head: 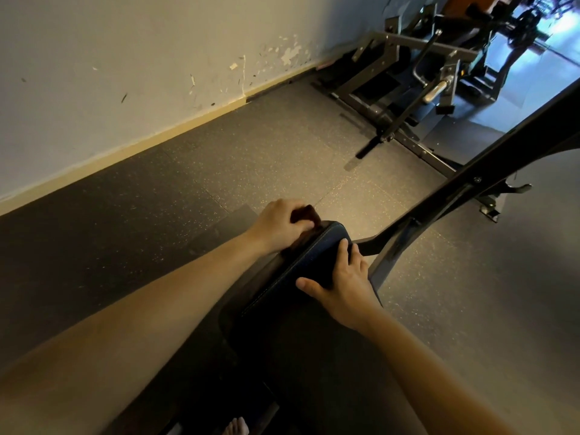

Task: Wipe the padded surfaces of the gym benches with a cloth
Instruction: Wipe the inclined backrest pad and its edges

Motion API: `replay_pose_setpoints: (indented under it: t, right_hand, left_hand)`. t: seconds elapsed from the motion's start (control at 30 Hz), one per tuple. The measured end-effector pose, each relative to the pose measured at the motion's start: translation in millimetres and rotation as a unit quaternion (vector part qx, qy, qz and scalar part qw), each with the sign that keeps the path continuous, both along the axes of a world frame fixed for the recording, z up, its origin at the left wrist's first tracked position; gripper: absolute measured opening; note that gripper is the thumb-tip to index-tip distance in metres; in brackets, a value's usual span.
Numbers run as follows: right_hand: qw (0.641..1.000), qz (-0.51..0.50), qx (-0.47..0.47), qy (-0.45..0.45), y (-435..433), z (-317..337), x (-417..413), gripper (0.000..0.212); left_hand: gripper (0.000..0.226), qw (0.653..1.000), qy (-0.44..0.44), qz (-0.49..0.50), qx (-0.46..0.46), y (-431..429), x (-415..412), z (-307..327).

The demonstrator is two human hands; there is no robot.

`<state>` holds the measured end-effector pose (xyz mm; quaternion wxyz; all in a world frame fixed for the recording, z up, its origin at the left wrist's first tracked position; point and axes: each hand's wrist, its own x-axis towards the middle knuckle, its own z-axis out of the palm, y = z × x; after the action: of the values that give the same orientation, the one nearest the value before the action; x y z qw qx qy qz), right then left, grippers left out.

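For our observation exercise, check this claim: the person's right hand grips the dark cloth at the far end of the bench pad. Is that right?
No. The head view shows the left hand gripping the dark cloth at the far end of the bench pad; the right hand rests on the pad's side without it.

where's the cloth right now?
Head view, centre: the dark cloth is bunched in the left hand at the far left corner of the bench pad, across from the right hand.
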<state>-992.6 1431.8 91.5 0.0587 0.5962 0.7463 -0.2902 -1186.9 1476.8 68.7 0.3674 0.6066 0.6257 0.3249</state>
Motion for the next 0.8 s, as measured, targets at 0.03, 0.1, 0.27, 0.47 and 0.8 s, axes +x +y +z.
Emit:
replay_pose_setpoints:
  t: [0.03,0.1,0.27,0.47,0.8]
  right_hand:
    - [1.0,0.0,-0.001,-0.001,-0.1,0.1,0.0,0.126]
    - [1.0,0.002,-0.002,-0.002,0.3,-1.2,-0.7,0.128]
    - [1.0,0.002,-0.006,-0.007,2.1,-3.1,-2.1,0.13]
    - [1.0,0.001,-0.007,-0.004,1.1,-1.1,-0.2,0.129]
    - [1.0,0.008,-0.001,-0.009,1.7,-3.2,-0.6,0.13]
  left_hand:
    - [0.013,1.0,-0.019,-0.021,-0.014,-15.8,-9.8,1.3]
    - [0.007,0.994,-0.078,-0.064,-0.049,-50.8,-28.7,4.3]
    - [0.011,0.998,-0.027,-0.046,0.021,-37.6,-14.5,3.6]
    - [0.011,0.999,-0.017,-0.009,0.04,3.2,7.7,3.0]
    - [0.014,0.998,0.019,-0.046,0.026,-15.1,-8.1,1.3]
